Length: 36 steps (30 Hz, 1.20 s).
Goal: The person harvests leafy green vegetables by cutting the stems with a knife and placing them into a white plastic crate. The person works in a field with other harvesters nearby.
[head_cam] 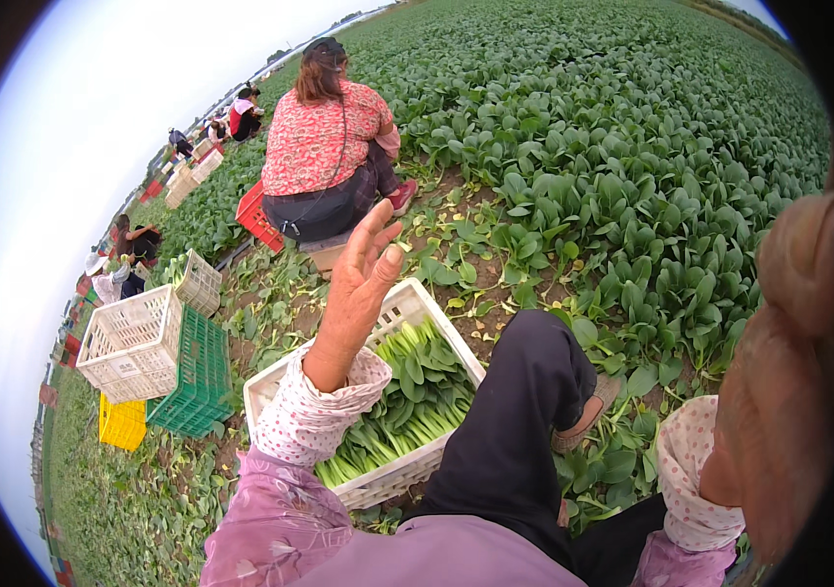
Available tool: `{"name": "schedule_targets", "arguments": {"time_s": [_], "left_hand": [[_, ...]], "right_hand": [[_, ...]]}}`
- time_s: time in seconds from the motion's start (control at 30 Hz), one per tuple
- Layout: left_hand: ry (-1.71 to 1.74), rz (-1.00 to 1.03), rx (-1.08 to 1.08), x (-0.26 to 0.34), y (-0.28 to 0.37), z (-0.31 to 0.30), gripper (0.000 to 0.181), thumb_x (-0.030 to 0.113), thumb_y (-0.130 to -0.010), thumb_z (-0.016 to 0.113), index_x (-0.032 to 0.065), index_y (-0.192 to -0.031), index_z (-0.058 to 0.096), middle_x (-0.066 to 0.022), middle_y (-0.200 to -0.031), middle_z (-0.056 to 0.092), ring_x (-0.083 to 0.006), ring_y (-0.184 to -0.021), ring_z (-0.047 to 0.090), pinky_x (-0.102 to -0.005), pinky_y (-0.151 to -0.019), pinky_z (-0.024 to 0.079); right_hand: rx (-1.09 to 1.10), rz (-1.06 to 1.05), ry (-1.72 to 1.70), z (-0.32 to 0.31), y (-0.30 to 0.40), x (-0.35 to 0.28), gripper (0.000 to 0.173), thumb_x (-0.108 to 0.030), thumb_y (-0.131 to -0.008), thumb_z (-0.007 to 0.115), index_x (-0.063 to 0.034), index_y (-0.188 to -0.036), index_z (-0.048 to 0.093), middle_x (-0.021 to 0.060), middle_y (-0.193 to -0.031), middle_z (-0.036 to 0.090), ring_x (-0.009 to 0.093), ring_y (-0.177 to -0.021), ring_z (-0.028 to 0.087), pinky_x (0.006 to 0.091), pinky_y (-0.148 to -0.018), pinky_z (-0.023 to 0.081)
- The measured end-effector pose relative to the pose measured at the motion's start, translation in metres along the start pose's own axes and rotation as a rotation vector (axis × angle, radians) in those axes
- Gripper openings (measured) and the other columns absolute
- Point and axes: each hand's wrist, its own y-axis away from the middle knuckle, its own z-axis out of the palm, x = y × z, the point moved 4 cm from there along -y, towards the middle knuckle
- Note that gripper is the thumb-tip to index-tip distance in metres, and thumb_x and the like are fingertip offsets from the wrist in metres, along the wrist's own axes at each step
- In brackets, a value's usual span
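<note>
My left hand [358,293] is raised above a white plastic crate [453,323], its fingers apart and nothing in it. Bunches of leafy greens with pale green stems [417,389] lie in rows inside that crate, which stands on the ground beside my knee. My right hand [791,374] is very close to the camera at the right rim, blurred and partly cut off by the dark edge. Its fingers look bent; whether they hold anything is not visible. Both wrists have dotted cuffs.
A person in a red patterned top [325,139] sits just ahead near a red crate [259,216]. White [130,341], green [197,374] and yellow crates [122,422] are stacked at the left. Growing leafy greens [607,147] fill the right. Cut leaves litter the soil; several people crouch farther off.
</note>
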Motion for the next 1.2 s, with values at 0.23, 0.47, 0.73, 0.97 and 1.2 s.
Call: {"name": "schedule_targets", "arguments": {"time_s": [0.23,0.47,0.73,0.97,1.2], "left_hand": [[0.118,0.016,-0.008,0.037,-0.001,0.003,0.067,0.041,-0.092,0.059,0.0008,-0.141,0.035,-0.0143,-0.142,0.041,-0.0241,-0.126,0.045,-0.035,-0.098,0.042],[0.156,0.148,-0.011,0.077,-0.004,0.002,0.062,0.039,-0.092,0.059,-0.0012,-0.136,0.042,-0.0132,-0.136,0.049,-0.0231,-0.123,0.049,-0.035,-0.095,0.045],[0.192,0.117,-0.095,0.073,0.001,0.018,0.057,0.038,-0.092,0.059,-0.0009,-0.133,0.047,-0.0117,-0.133,0.051,-0.0216,-0.118,0.052,-0.0351,-0.092,0.047],[0.177,0.095,-0.104,0.072,-0.009,0.012,0.054,0.038,-0.092,0.059,-0.0005,-0.129,0.051,-0.0111,-0.128,0.055,-0.019,-0.112,0.056,-0.0314,-0.088,0.048],[0.206,0.037,-0.145,0.051,-0.003,0.026,0.053,0.038,-0.093,0.059,0.0005,-0.129,0.051,-0.0103,-0.126,0.057,-0.0185,-0.11,0.058,-0.031,-0.086,0.048]], "right_hand": [[0.051,-0.09,0.177,0.008,0.0,-0.003,0.056,-0.037,-0.102,0.034,-0.0041,-0.146,0.022,0.0292,-0.125,0.052,0.016,-0.062,0.064,0.018,-0.045,0.051],[0.118,-0.146,0.298,0.011,-0.004,-0.009,0.056,-0.036,-0.101,0.036,-0.0029,-0.145,0.023,0.0282,-0.125,0.051,0.015,-0.063,0.064,0.0178,-0.047,0.052],[0.121,-0.159,0.372,0.024,-0.005,-0.014,0.055,-0.034,-0.101,0.037,-0.0015,-0.143,0.025,0.0271,-0.126,0.051,0.015,-0.064,0.064,0.0176,-0.048,0.052],[0.092,-0.112,0.297,0.027,-0.005,-0.005,0.054,-0.033,-0.101,0.039,-0.0003,-0.142,0.027,0.0261,-0.127,0.05,0.014,-0.064,0.063,0.0174,-0.049,0.052],[0.099,-0.097,0.301,0.033,-0.005,-0.01,0.053,-0.031,-0.101,0.04,0.001,-0.141,0.028,0.0251,-0.128,0.05,0.014,-0.065,0.063,0.0172,-0.05,0.052]]}}
